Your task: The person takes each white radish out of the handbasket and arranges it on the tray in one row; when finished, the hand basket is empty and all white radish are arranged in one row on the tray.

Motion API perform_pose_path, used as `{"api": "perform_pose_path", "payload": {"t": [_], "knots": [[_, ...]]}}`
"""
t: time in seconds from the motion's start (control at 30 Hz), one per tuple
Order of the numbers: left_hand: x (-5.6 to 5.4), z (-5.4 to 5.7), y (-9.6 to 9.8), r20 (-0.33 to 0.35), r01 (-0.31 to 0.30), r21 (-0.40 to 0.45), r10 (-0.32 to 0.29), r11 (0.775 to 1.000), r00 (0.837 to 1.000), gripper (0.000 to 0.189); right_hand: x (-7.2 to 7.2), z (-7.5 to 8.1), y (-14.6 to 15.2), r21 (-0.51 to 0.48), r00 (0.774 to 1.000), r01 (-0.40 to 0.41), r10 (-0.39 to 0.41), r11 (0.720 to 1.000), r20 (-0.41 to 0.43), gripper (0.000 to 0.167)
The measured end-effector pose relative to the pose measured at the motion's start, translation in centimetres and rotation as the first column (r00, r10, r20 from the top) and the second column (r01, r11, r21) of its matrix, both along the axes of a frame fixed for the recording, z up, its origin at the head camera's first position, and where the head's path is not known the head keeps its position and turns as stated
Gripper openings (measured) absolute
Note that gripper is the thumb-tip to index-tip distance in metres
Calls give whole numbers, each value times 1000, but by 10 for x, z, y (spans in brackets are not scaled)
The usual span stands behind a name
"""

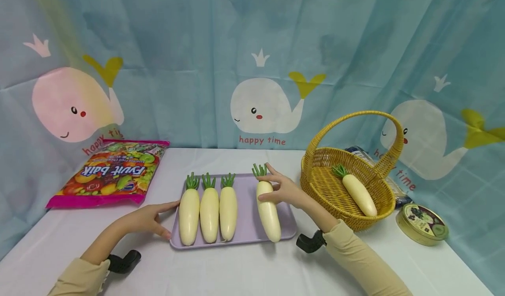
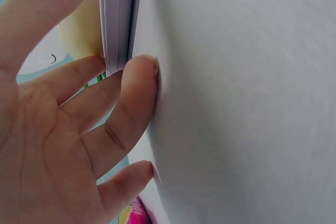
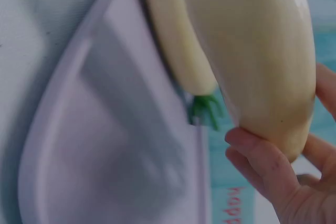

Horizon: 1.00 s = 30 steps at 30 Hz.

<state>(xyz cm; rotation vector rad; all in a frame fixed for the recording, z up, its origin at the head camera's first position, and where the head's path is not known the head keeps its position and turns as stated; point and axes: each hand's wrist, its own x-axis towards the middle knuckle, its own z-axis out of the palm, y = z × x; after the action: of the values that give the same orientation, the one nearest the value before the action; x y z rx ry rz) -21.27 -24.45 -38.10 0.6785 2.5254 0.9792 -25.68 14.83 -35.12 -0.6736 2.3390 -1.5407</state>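
Observation:
My right hand (image 1: 286, 192) grips a white radish (image 1: 270, 220) near its green-topped end, over the right part of a lilac tray (image 1: 247, 204). In the right wrist view the thumb and fingers lie round the top of this radish (image 3: 257, 51), which is raised above the tray floor. Three more white radishes, a left one (image 1: 189, 217), a middle one (image 1: 209, 215) and a right one (image 1: 228, 212), lie side by side on the tray, green tops away from me. My left hand (image 1: 144, 218) touches the tray's left edge, fingers spread and loosely bent.
A wicker basket (image 1: 333, 204) with a tall handle stands right of the tray, one white radish (image 1: 360, 195) inside. A round tin (image 1: 422, 224) and a dark packet (image 1: 397, 193) are beside it. A candy bag (image 1: 114, 173) lies back left. Behind hangs a blue curtain (image 1: 177, 90).

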Motion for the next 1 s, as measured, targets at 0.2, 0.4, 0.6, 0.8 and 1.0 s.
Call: {"api": "perform_pose_path", "payload": {"t": [0.2,0.4,0.6,0.8,1.0], "knots": [[0,-2,0,2,-19,-26,19,999,1000,89,-15,-17,-22,98,1000,18,-18,995,0,64],[-1,-4,0,-4,-26,-26,26,999,1000,89,-20,-22,-36,161,998,58,-55,985,-24,64],[0,-4,-1,-6,-21,-22,21,1000,1000,90,-20,-23,-45,211,998,65,-59,975,-38,63],[-2,-4,0,-12,-15,-22,15,1000,1000,89,-22,-25,-49,239,997,72,-60,968,-55,61],[-2,-4,-1,-22,-11,-26,10,1000,1000,89,-22,-25,-55,275,997,52,-34,960,-70,61]]}}
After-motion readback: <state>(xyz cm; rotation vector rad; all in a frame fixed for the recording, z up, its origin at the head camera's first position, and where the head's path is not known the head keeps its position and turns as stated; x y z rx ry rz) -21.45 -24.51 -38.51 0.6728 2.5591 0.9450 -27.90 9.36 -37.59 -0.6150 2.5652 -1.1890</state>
